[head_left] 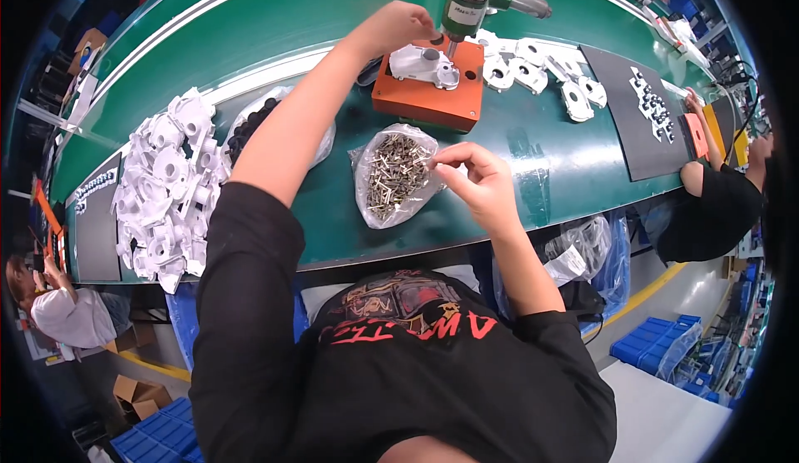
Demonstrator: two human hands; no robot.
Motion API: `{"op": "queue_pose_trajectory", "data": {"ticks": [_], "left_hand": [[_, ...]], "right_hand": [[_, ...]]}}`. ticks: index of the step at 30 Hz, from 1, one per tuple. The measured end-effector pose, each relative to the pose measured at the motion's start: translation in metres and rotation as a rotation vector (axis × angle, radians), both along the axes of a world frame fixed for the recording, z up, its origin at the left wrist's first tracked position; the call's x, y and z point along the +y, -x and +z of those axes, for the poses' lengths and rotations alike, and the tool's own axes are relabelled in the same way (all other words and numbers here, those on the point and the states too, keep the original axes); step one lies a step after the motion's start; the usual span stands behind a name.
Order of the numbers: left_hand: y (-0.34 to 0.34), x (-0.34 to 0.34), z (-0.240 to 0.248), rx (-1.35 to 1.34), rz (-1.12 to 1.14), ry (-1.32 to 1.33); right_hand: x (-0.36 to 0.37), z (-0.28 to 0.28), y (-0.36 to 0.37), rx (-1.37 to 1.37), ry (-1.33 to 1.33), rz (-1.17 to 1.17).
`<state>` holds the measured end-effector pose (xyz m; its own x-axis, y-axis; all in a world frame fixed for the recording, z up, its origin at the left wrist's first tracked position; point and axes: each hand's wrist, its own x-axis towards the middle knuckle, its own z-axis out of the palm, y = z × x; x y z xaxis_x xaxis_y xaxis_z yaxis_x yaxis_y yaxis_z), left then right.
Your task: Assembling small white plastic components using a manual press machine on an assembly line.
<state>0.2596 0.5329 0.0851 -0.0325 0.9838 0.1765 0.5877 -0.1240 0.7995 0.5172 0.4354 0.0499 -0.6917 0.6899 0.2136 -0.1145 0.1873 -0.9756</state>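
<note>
My left hand (405,27) reaches over the far edge of an orange fixture block (424,107), fingers bent and closed by a small dark round spot; whether they grip anything is unclear. A white molded housing (423,65) lies on the block, under the spindle of a green press (465,5). Nearer to me, a clear plastic bag (363,181) stands open, filled with small metal pins (394,176). My right hand (483,184) is at the bag's right rim, thumb and forefinger pinched on what looks like one metal pin.
White housings (171,180) are heaped at left, beside a bag of black round parts (254,121). More housings (528,70) lie right of the press. A dark mat (620,113) holds small black-and-white parts (653,105). Other people sit at both sides.
</note>
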Motion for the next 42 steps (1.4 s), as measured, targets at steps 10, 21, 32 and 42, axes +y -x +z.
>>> {"op": "queue_pose_trajectory", "data": {"ticks": [10,21,32,42], "left_hand": [[-0.017,0.041,0.0,0.321,-0.137,0.399],[-0.014,0.043,-0.017,0.207,-0.109,0.276],[-0.008,0.02,-0.026,0.069,-0.053,0.045],[-0.033,-0.083,-0.032,0.536,-0.031,-0.235]], "right_hand": [[0.021,-0.013,-0.032,0.024,0.09,-0.221],[0.048,0.002,-0.012,0.132,0.016,-0.284],[0.066,-0.009,0.011,0.095,0.098,-0.28],[0.133,-0.021,0.056,-0.037,-0.084,-0.404]]}}
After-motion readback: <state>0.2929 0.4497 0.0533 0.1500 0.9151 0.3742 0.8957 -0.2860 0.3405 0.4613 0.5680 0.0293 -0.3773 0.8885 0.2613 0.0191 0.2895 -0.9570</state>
